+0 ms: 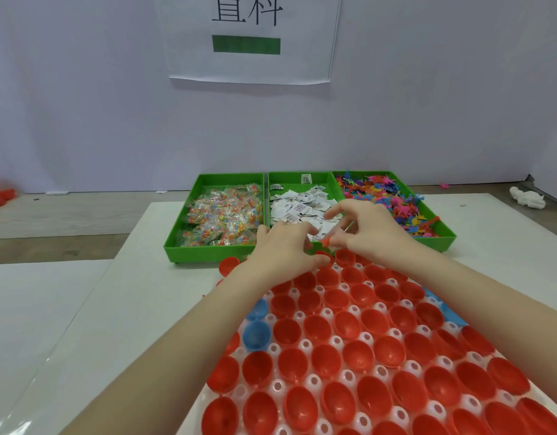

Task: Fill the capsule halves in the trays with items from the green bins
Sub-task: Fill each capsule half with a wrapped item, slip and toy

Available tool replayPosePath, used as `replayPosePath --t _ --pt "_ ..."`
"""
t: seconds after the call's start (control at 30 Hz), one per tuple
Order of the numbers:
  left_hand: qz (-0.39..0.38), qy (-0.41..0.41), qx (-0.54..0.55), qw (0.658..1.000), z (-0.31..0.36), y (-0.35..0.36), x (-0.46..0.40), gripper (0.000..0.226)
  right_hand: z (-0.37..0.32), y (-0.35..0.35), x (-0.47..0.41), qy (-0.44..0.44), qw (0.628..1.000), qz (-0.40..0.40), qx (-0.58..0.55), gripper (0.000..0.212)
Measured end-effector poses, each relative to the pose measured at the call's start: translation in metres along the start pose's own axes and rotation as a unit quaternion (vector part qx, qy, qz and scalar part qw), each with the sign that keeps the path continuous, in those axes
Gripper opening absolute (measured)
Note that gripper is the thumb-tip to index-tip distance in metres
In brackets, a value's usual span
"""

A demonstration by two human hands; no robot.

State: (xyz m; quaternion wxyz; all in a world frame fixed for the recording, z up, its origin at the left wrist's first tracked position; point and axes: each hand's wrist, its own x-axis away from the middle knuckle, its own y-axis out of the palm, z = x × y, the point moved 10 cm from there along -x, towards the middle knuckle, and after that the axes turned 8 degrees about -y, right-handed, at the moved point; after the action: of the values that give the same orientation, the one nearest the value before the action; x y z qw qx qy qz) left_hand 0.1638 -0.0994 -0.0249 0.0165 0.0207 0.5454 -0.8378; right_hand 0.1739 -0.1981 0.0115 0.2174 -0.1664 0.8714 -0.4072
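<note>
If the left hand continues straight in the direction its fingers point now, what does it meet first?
Probably the right hand: the left hand points right and slightly away, fingertips almost touching it above the tray's far edge. Depth is uncertain.

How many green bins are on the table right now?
3, side by side beyond the capsule tray: the left bin holds clear packets, the middle bin paper slips, the right bin colorful figures. None looks hidden.

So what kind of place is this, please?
Probably a packing or assembly workstation for toy capsules. Three green bins hold sorted small items, a white tray carries rows of open red capsule halves, and a printed sign hangs on the plain wall behind.
</note>
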Motion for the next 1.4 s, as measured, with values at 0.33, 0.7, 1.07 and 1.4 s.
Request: replayPosePath --t 0.33,0.7,1.07,1.4 --pt "0.007 0.005 0.044 0.999 0.000 0.007 -0.004 0.056 -0.013 0.026 -0.005 -0.054 0.990 -0.117 0.059 0.034" --pt "0.042 0.037 -0.007 0.998 0.010 0.001 -0.002 0.049 -0.003 0.024 -0.002 -0.038 0.997 -0.060 0.000 0.044" --pt "0.050 0.039 -0.034 0.997 0.011 -0.002 0.001 0.042 0.000 0.027 -0.003 -0.007 0.993 -0.107 -0.043 0.034" --pt "0.092 0.060 -0.065 0.992 0.019 -0.019 0.013 0.042 -0.002 -0.005 -0.007 -0.015 0.998 -0.057 -0.026 0.032"
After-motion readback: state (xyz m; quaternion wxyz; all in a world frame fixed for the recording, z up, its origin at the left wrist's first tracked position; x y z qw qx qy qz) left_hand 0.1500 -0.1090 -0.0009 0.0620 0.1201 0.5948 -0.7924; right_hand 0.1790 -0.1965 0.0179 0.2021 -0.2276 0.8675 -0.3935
